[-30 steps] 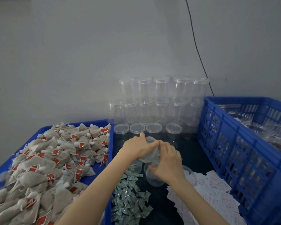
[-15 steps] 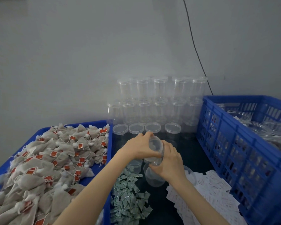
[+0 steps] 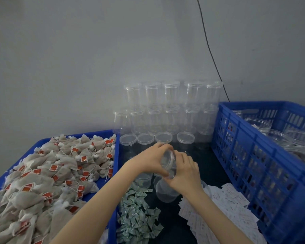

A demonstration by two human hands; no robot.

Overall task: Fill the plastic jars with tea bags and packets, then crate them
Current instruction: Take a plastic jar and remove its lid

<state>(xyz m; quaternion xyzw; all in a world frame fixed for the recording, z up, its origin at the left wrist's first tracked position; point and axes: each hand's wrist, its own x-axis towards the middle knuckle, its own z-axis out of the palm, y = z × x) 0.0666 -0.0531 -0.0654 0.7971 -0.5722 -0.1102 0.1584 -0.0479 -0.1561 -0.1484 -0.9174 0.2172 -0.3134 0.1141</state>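
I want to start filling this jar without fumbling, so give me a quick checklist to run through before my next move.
1. Jar held firmly: ok. The left hand grips the lid end and the right hand grips the body of the clear jar, which is tilted.
2. Lid off: cannot tell; fingers cover the joint.
3. Jar empty: ok, nothing shows inside.
4. Tea bags to hand: ok, heaped in the blue tray at left.
5. Packets to hand: ok, green packets and white packets lie below the hands.
6. Room in the blue crate: cannot tell; jars already sit inside.
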